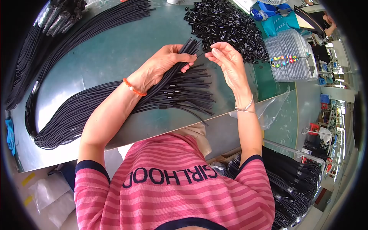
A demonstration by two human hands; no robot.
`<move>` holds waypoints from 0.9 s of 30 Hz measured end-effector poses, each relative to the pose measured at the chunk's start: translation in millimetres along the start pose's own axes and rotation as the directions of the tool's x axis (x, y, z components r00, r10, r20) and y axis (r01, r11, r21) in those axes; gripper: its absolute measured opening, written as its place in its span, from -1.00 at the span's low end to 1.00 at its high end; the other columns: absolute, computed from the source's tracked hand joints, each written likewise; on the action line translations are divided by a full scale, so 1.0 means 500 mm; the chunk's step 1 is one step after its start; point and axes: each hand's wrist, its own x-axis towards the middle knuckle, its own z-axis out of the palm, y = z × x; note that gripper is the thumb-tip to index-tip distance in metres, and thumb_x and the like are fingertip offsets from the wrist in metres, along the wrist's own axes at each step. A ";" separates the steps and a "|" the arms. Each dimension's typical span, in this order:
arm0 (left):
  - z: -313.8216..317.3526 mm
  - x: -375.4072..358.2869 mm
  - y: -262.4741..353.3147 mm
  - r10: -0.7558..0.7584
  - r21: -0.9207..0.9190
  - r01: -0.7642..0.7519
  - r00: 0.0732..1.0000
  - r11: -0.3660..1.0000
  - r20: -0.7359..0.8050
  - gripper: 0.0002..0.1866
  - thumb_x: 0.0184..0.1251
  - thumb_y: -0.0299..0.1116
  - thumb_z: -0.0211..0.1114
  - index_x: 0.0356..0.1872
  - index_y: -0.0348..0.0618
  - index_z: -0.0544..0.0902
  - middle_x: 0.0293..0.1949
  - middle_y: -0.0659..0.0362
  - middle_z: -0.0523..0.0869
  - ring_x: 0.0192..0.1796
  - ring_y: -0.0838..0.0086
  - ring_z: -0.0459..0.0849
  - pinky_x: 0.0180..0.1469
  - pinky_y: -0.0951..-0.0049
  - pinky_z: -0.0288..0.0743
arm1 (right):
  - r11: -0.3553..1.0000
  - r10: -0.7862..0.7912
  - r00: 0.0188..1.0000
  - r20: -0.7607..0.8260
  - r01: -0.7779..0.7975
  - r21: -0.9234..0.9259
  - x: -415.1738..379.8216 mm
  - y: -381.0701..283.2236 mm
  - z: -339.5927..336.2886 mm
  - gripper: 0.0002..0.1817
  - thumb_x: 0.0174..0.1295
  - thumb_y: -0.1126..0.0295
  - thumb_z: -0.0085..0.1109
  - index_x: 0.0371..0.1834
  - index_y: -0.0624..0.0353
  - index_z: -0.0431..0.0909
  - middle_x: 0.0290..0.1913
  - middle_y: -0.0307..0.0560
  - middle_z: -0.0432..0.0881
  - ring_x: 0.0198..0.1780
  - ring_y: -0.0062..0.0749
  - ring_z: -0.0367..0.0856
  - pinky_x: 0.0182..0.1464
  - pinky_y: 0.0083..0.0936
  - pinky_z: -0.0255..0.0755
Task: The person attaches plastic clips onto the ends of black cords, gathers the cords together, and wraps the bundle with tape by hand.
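My left hand (173, 62) is closed around a bundle of thin black cables (190, 46), whose cut ends stick out past the thumb. Facing those ends, my right hand (227, 63) has its thumb and forefinger pinched together; anything between them is too small to make out. Just beyond the right fingers spreads a heap of small black plastic pieces (226, 27). Under my left wrist, more black cables (76, 111) lie looped on the table, and several carry small black sleeves with white print near their ends.
Another long cable bundle (96, 28) curves across the back left of the green table (161, 28). Clear plastic boxes (287, 57) are stacked at the right. Clear film (270, 111) hangs by the table's edge. More black cables (293, 184) lie low on my right.
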 end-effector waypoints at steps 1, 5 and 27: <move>0.001 0.000 0.001 0.005 0.005 -0.005 1.000 1.000 -0.006 -0.86 0.26 -0.42 0.37 -0.26 -0.22 0.62 -0.42 0.30 0.61 -0.46 0.71 0.53 -0.38 0.71 0.43 | 1.000 -0.001 1.000 -0.001 0.001 0.000 -0.003 -0.004 0.004 -0.84 0.35 0.45 0.20 -0.06 0.23 0.56 -0.18 -0.22 0.62 -0.11 -0.54 0.67 0.02 -0.56 0.52; 0.001 -0.001 0.000 0.040 0.077 -0.040 0.999 0.996 -0.001 -0.88 0.26 -0.42 0.37 -0.30 -0.21 0.62 -0.42 0.31 0.61 -0.47 0.72 0.50 -0.39 0.70 0.41 | 0.999 0.001 0.995 0.100 0.002 -0.033 -0.007 -0.016 0.017 -0.83 0.36 0.41 0.21 -0.07 0.22 0.56 -0.14 -0.19 0.63 -0.12 -0.48 0.68 0.00 -0.56 0.53; 0.002 -0.003 0.008 -0.044 -0.071 0.043 0.999 0.997 -0.004 -0.86 0.24 -0.45 0.33 -0.24 -0.27 0.61 -0.33 0.22 0.64 -0.41 0.65 0.54 -0.35 0.66 0.46 | 0.271 -0.402 0.913 0.062 0.184 -0.945 -0.028 -0.004 -0.005 -0.92 0.17 0.43 0.32 -0.39 0.18 0.62 -0.39 -0.12 0.62 -0.27 -0.23 0.60 -0.18 -0.38 0.50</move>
